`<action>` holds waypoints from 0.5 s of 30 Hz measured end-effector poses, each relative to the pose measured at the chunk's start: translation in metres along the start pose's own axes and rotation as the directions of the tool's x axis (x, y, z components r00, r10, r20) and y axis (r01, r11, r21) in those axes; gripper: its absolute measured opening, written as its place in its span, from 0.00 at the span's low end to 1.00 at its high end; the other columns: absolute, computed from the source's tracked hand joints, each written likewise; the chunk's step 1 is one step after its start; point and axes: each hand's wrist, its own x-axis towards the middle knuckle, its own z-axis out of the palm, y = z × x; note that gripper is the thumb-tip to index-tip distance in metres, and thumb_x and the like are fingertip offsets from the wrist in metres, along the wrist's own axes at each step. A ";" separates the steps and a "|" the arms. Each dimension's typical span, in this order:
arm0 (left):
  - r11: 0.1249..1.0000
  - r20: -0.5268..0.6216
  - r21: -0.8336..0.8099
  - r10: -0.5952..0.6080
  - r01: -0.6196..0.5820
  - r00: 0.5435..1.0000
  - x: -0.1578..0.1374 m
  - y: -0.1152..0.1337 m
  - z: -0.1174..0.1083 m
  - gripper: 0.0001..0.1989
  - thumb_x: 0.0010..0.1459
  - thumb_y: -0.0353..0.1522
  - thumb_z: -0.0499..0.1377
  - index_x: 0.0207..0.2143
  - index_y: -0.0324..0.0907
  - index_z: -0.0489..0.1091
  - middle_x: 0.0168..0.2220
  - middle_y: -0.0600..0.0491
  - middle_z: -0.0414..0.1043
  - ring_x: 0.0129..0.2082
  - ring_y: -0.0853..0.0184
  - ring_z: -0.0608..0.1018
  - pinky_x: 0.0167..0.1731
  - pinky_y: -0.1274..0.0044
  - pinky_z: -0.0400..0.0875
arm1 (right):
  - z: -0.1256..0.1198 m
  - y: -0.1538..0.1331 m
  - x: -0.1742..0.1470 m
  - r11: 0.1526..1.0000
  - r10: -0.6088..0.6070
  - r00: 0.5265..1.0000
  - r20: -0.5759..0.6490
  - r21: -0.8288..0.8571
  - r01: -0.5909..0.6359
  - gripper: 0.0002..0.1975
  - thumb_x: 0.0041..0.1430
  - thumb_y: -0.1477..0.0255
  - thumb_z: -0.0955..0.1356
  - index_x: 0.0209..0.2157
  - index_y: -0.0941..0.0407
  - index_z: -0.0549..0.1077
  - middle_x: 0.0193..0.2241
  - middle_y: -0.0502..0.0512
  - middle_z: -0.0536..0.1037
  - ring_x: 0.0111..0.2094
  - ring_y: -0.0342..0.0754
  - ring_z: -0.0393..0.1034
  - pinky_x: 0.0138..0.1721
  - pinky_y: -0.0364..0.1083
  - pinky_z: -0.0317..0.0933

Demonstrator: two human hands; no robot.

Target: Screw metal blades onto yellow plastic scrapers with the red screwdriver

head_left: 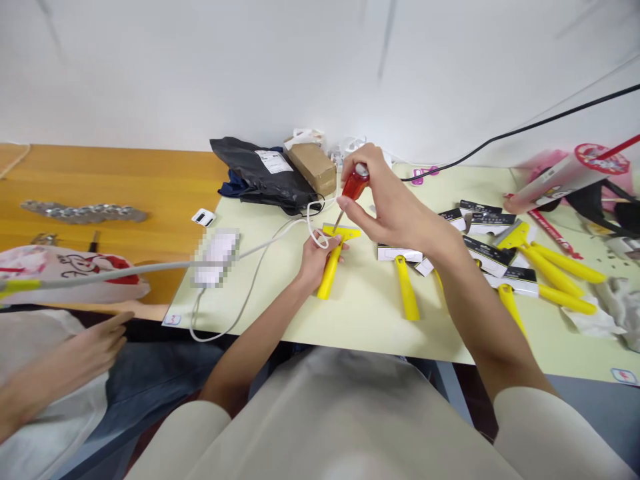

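Note:
My right hand (367,193) is closed round the red handle of a screwdriver (355,185). The shaft points down, its tip at the head of a yellow scraper (329,275). My left hand (316,257) grips that scraper near its head, the handle slanting towards me. A white cable (309,217) loops over the scraper's head and my left fingers. Whether the tip sits in a screw is too small to tell. Just right of my hands, a yellow handle (409,293) lies against a black-and-white package (399,254).
More yellow scrapers (550,267) and black-and-white packages (487,253) lie to the right, near a tall cup (565,177). Behind my hands are a black plastic bag (265,177) and a cardboard box (315,167). Another person's hand (85,353) is at the left.

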 end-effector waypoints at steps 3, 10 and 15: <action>1.000 -0.009 -0.011 0.024 -0.024 1.000 0.000 0.002 -0.001 0.25 0.52 0.36 0.75 0.41 0.45 0.62 0.42 0.50 0.80 0.37 0.60 0.86 0.22 0.78 0.75 | -0.007 -0.007 0.000 0.997 -0.013 0.997 0.077 0.082 0.007 0.19 0.74 0.56 0.66 0.60 0.47 0.62 0.49 0.56 0.77 0.47 0.53 0.77 0.53 0.59 0.77; 0.999 -0.045 -0.007 0.052 -0.052 0.998 0.002 0.004 -0.004 0.23 0.53 0.36 0.75 0.41 0.44 0.63 0.43 0.50 0.79 0.37 0.62 0.86 0.24 0.80 0.75 | 0.005 0.004 0.002 1.000 0.025 0.997 -0.068 0.016 -0.024 0.22 0.74 0.55 0.67 0.63 0.45 0.63 0.55 0.57 0.75 0.54 0.56 0.78 0.57 0.61 0.76; 0.996 -0.083 0.010 0.093 -0.092 0.992 0.002 0.013 -0.014 0.22 0.54 0.37 0.74 0.42 0.44 0.64 0.42 0.50 0.80 0.37 0.63 0.86 0.24 0.80 0.75 | -0.001 -0.003 0.008 0.987 0.078 0.997 0.024 0.142 -0.081 0.20 0.72 0.55 0.68 0.60 0.44 0.65 0.52 0.55 0.78 0.53 0.54 0.79 0.56 0.58 0.78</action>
